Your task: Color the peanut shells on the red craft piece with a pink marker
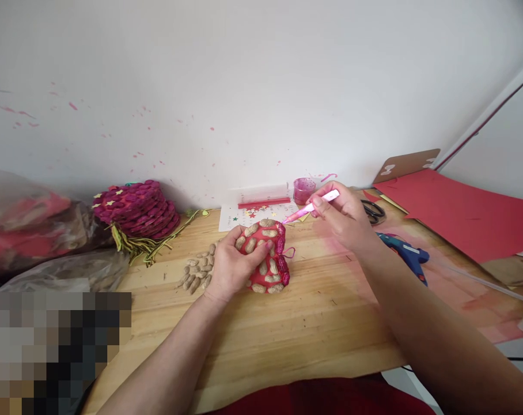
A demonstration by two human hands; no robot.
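Note:
My left hand (231, 262) is closed around a red rounded craft piece (268, 256) covered with glued peanut shells, holding it down on the wooden table (313, 323). My right hand (341, 216) grips a pink brush or pen (311, 206), its tip pointing down-left at the top right of the red piece. A small pile of loose peanut shells (196, 271) lies just left of my left hand.
A pink paint cup (303, 190) and a printed sheet with stars (255, 213) stand by the wall. A blue glue gun (406, 253), scissors (374, 211) and red paper (460, 213) lie right. A magenta scaled craft (136, 210) and plastic bags (32, 230) sit left.

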